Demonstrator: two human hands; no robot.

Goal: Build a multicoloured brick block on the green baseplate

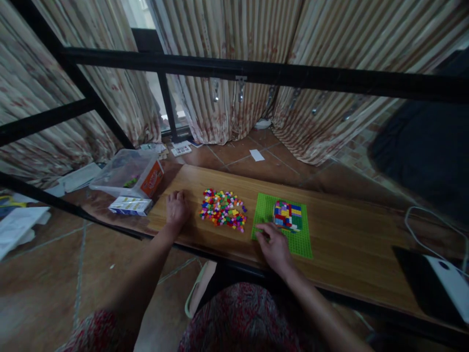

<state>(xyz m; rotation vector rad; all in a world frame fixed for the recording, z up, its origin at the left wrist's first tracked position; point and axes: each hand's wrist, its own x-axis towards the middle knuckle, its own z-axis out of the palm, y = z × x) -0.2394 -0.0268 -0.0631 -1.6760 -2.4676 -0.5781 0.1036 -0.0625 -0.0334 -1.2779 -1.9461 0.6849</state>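
My left hand (177, 210) rests on the wooden board near its left end, fingers curled in. Anything inside that hand is hidden. To its right lies a loose spread of small multicoloured toy bricks (223, 209). My right hand (274, 244) is over the near-left part of a bright green studded baseplate (302, 247). Its thumb and forefinger are drawn toward each other, pointing left; whether a small piece is between them is too blurred to tell. A low block built of coloured bricks (287, 215) stands on the baseplate, just beyond the right hand.
A clear plastic tub (120, 171) with an orange label and a small white-blue box (131, 206) sit left of the board. A dark bar (256, 71) crosses the view ahead, before striped curtains (227, 29). A white device (449, 283) lies at the right end.
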